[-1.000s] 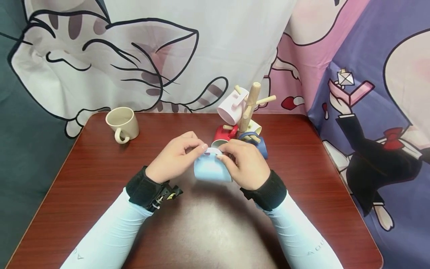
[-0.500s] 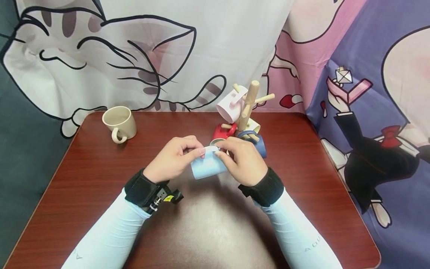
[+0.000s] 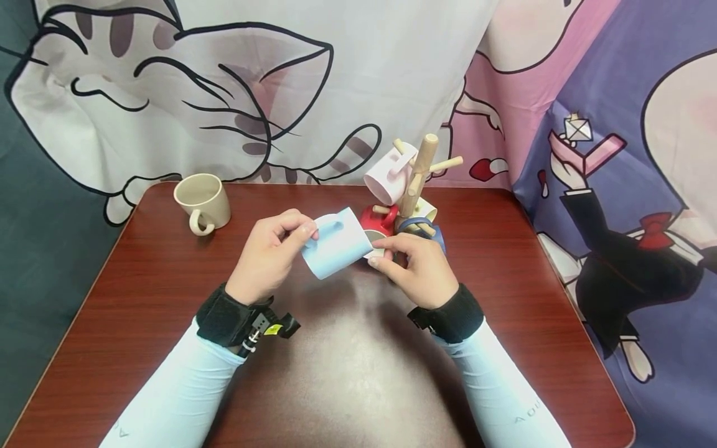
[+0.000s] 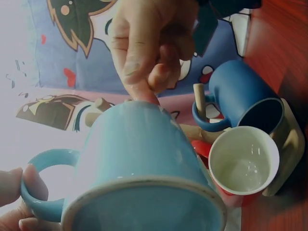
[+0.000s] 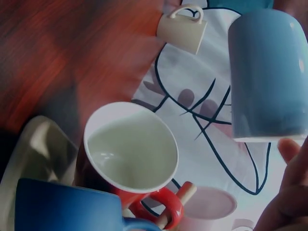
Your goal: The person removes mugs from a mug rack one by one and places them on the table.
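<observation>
A light blue mug (image 3: 336, 256) is held tilted in the air above the table. My left hand (image 3: 271, 252) pinches its handle, which shows clearly in the left wrist view as a ring (image 4: 34, 204) between the fingers. My right hand (image 3: 417, 267) is at the mug's rim end, thumb and index finger apart; whether a fingertip touches the rim I cannot tell. Just behind the right hand stands a wooden mug tree (image 3: 427, 149). On it hang a pink mug (image 3: 386, 180), a red mug (image 3: 371, 219), a dark blue mug (image 5: 67, 207) and a pale yellow mug (image 3: 427, 210).
A beige mug (image 3: 206, 202) stands upright at the table's back left. A bare wooden peg (image 3: 448, 163) of the tree points right. Behind the brown table (image 3: 140, 298) hangs a printed cloth (image 3: 403, 74).
The light blue mug has turned and moved up and left with my left hand. My right hand has let go of its handle area and moved slightly right, toward the rim.
</observation>
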Demonstrator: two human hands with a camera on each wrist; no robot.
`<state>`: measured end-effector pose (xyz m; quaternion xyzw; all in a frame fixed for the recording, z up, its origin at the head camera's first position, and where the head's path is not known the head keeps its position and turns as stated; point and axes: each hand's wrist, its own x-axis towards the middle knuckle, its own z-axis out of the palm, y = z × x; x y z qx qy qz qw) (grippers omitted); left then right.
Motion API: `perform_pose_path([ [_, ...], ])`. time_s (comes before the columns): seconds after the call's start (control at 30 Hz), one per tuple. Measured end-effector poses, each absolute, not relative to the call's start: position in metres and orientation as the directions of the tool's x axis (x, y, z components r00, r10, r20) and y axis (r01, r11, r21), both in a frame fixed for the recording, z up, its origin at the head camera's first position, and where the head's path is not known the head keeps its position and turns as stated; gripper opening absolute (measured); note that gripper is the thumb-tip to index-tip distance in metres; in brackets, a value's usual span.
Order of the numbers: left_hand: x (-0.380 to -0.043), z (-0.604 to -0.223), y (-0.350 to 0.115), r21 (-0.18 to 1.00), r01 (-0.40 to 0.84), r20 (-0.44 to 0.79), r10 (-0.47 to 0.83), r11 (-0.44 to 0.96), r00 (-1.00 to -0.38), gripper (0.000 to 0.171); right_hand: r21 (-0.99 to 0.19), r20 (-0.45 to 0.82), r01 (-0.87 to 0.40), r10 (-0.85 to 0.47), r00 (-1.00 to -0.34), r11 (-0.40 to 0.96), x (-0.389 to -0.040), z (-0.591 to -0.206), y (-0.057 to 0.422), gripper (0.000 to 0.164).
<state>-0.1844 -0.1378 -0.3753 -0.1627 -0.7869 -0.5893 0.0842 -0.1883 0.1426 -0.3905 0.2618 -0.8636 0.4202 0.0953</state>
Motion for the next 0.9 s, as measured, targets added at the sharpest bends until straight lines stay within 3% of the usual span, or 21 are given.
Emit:
perform_pose_path([
  [0.37, -0.183, -0.376, -0.136, 0.924, 0.345, 0.313, 0.193, 0.162, -0.930, 0.018, -0.676, 0.457, -0.611, -0.417, -0.786, 0.412, -0.188, -0.394, 0.139, 0.017],
  [0.63, -0.184, -0.371, -0.148, 0.898, 0.322, 0.238, 0.286, 0.299, -0.928, 0.020, -0.580, 0.548, -0.718, -0.469, -0.693, 0.383, -0.190, -0.390, 0.143, 0.020],
  [0.9, -0.190, -0.372, -0.148, 0.869, 0.295, 0.176, 0.309, 0.398, -0.935, 0.038, -0.428, 0.587, -0.769, -0.501, -0.636, 0.475, -0.191, -0.383, 0.142, 0.025],
])
